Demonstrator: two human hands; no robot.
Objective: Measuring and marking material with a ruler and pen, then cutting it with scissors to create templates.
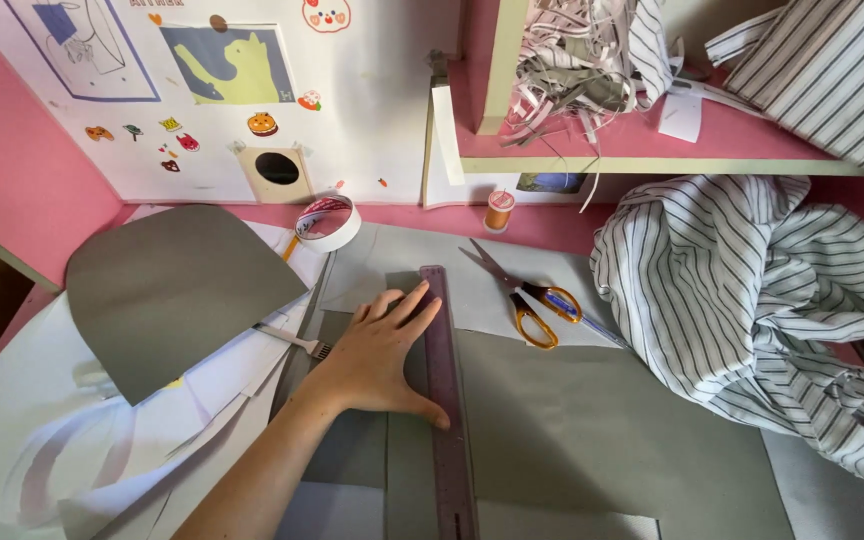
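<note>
Against the long purple plastic ruler [446,400], my left hand [382,360] lies spread flat, gripping nothing, pinning grey card sheet [572,420]; even pressure should prevent slipping.

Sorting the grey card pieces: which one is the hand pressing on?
The flat grey sheet under the ruler. The left hand lies on it beside the ruler. The other, the round-topped grey piece, lies apart at the left, untouched.

One camera is sitting on the person's head and looking down, close over the worktop [592,440]. It is facing toward the pink wall [22,180] behind the ruler [444,400]. No second view is sharing anything.
</note>
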